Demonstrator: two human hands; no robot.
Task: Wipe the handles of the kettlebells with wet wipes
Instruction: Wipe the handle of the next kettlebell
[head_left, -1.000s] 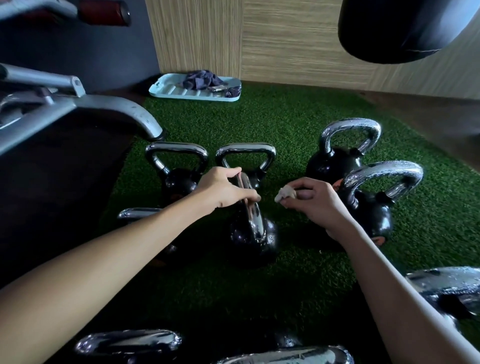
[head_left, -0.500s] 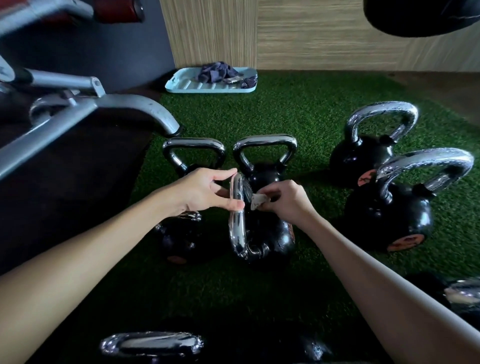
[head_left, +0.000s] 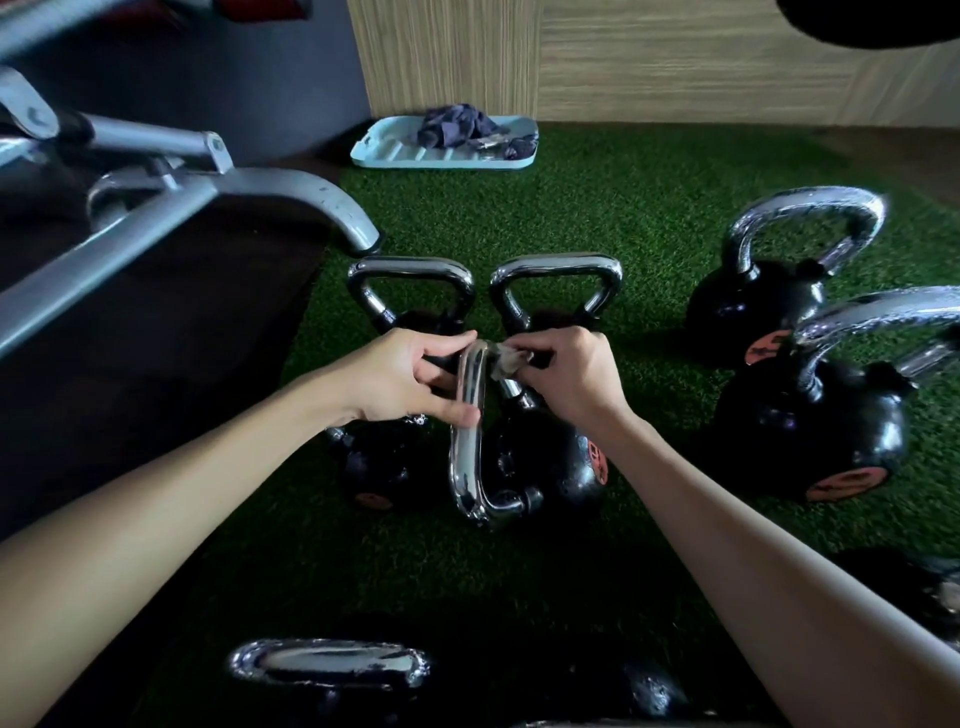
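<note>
On the green artificial turf mat (head_left: 597, 218), toward its left edge, I see the black round kettlebell (head_left: 550, 462), its chrome loop handle (head_left: 470, 441) edge-on to me; the left hand (head_left: 410, 379) grips that handle, fingers and thumb curled round it; the right hand (head_left: 571, 379) pinches a crumpled whitish wet wipe (head_left: 504, 361) against the handle's far end.
</note>
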